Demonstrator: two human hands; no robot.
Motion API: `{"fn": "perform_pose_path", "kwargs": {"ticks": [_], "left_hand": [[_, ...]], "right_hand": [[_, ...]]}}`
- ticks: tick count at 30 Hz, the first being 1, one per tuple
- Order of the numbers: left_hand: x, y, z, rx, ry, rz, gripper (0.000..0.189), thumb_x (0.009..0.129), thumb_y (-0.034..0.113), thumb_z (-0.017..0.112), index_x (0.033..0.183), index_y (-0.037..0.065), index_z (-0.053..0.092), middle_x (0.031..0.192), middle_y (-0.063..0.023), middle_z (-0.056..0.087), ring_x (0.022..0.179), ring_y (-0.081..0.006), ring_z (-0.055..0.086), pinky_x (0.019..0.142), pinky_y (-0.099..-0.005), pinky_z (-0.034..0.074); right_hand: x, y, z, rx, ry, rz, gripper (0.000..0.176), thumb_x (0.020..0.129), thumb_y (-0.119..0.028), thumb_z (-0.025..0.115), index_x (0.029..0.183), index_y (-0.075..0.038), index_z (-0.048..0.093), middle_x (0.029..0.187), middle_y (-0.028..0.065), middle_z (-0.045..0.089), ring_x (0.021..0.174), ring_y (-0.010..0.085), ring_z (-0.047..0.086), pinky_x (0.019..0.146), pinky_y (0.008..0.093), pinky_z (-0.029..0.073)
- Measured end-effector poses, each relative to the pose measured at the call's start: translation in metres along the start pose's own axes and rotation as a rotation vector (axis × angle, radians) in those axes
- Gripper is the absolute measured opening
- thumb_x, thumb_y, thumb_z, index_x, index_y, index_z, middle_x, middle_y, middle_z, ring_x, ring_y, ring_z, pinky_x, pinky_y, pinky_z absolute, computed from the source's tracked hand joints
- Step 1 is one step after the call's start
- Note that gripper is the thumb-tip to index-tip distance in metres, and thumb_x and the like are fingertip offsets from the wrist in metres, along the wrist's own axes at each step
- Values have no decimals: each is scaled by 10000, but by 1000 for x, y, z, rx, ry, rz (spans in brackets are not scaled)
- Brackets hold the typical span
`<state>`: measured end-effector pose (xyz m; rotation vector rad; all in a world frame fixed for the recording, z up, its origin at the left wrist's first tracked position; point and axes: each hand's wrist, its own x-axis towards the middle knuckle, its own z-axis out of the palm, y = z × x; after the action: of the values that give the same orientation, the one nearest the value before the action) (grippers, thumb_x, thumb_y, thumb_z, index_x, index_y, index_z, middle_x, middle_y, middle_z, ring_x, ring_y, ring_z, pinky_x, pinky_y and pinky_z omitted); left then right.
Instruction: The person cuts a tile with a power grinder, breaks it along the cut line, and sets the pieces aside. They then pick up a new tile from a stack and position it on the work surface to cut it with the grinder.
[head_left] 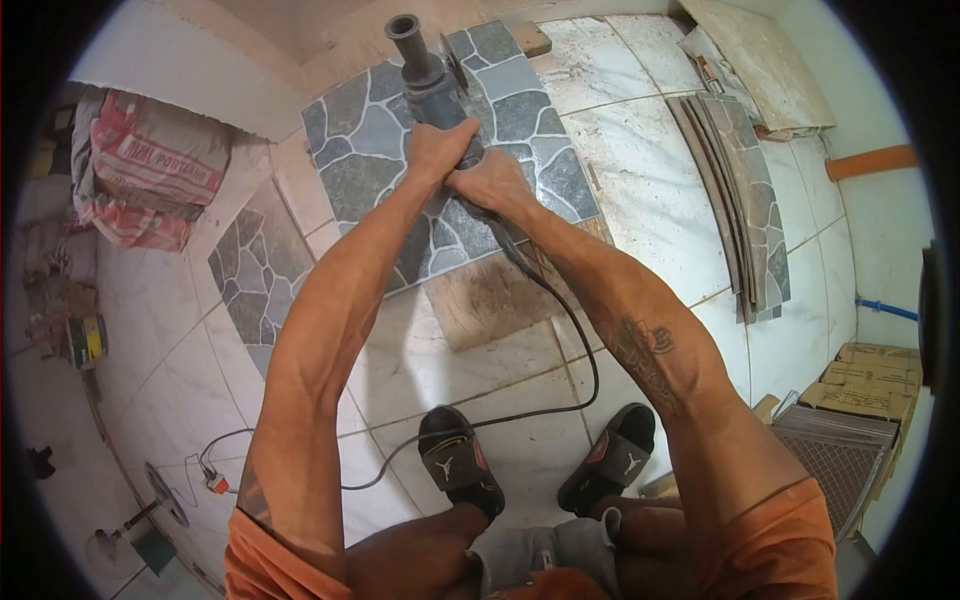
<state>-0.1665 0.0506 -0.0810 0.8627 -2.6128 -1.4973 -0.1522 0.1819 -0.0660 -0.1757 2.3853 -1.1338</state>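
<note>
An angle grinder (435, 100) with a dark body and a side handle (406, 38) sticking up is held over a grey stone-pattern tile (360, 170). My left hand (438, 150) is wrapped round the body of the tool. Just behind it, my right hand (495, 185) grips the rear end, where the black power cord (560, 295) comes out. Part of the disc (455, 68) shows edge-on at the right of the tool's head, close over the tile. Under the tile's near edge sticks out a worn wooden board (500, 300).
Stacked tiles (730, 200) lie at the right, and another patterned tile (260, 260) at the left. Cement bags (160, 160) stand by the left wall. The cord runs between my feet and the tile to an orange plug (216, 484). Cardboard boxes (860, 385) stand at lower right.
</note>
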Motion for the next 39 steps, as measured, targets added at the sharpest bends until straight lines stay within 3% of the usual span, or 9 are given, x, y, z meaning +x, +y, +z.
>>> {"fn": "perform_pose_path", "kwargs": {"ticks": [20, 23, 39], "left_hand": [[-16, 0, 3, 11, -2, 10, 583, 682, 431, 758, 893, -110, 706, 921, -263, 722, 896, -350, 728, 799, -413, 543], [-10, -11, 9, 5, 23, 53, 571, 728, 442, 769, 855, -112, 709, 858, -208, 719, 796, -281, 705, 703, -387, 526], [-7, -31, 20, 35, 50, 36, 531, 741, 429, 753, 835, -92, 709, 827, -186, 712, 757, -249, 688, 693, -386, 518]], "right_hand": [[-8, 8, 3, -16, -11, 35, 686, 683, -440, 744, 1058, 131, 680, 1077, 325, 689, 1059, 421, 685, 914, 425, 554], [-9, 10, 3, -15, -13, 32, 688, 681, -436, 744, 1067, 130, 677, 1078, 323, 689, 1055, 420, 686, 913, 425, 554], [-17, 17, 6, -12, -24, 44, 662, 683, -417, 738, 1048, 133, 688, 1063, 329, 690, 1045, 428, 687, 901, 429, 554]]}}
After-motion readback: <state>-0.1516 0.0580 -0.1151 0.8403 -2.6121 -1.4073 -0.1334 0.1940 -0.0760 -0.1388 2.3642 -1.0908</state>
